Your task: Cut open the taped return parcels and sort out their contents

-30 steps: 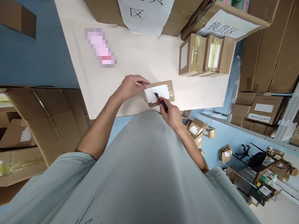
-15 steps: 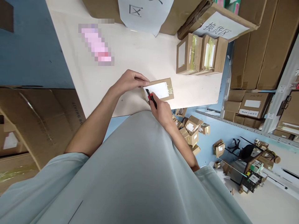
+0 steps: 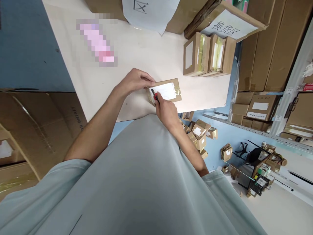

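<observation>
A small cardboard box (image 3: 179,94) lies near the front edge of the pale table, with a white label (image 3: 168,91) and clear tape at its right end. My left hand (image 3: 137,81) grips the box's far left corner, thumb and fingers close together there. In my right hand (image 3: 168,112) is a black and red box cutter (image 3: 154,94), held over the label's left part. Its tip points away from me towards the left end of the box; whether the blade touches the cardboard I cannot tell.
Taped cardboard boxes (image 3: 196,55) stand in a row at the table's right rear, before larger cartons bearing paper signs (image 3: 225,27). A blurred pink item (image 3: 96,42) lies at the table's left. Shelving with boxes (image 3: 261,107) is at right; a large carton (image 3: 49,130) is at left.
The whole view has shifted slightly. My right hand has turned the box cutter a little over the left end of the label; my left hand keeps its place on the box.
</observation>
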The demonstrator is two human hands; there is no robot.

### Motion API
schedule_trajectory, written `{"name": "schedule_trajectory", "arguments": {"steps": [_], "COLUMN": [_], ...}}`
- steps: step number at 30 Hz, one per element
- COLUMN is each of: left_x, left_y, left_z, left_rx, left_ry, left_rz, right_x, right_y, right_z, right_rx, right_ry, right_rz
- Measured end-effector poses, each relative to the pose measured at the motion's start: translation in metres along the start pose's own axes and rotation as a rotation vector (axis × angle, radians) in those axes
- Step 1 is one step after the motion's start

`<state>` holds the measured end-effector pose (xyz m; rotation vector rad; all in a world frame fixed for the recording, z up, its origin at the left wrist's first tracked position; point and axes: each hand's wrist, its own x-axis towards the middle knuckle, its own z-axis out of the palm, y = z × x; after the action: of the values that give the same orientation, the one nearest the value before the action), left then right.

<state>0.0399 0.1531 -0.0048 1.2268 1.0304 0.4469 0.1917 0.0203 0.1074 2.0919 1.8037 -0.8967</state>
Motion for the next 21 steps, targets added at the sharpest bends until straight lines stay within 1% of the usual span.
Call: {"name": "schedule_trajectory", "arguments": {"steps": [2,5,10,13,17,21], "left_x": [-0.002,-0.004,-0.007,-0.011,-0.015,-0.017], "left_y": [0.001,0.001,0.002,0.003,0.006,0.005], "left_z": [-0.002,-0.002,0.009,0.016,0.019,0.022], "left_rx": [0.006,0.043,0.111,0.149,0.185,0.203], "left_ry": [0.003,0.006,0.038,0.062,0.089,0.076], "left_rz": [0.009,0.004,0.035,0.037,0.057,0.077], "right_x": [0.005,0.005,-0.007,-0.015,-0.026,-0.039], "right_y": [0.0,0.0,-0.009,-0.012,-0.006,0.004], "right_z": [0.002,0.001,-0.008,-0.009,0.0,0.01], "right_rx": [0.004,0.0,-0.031,-0.061,-0.055,-0.066], "right_ry": [0.007,-0.018,-0.063,-0.102,-0.112,-0.104], "right_rz": [-0.013,-0.015,0.055,0.108,0.101,0.074]}}
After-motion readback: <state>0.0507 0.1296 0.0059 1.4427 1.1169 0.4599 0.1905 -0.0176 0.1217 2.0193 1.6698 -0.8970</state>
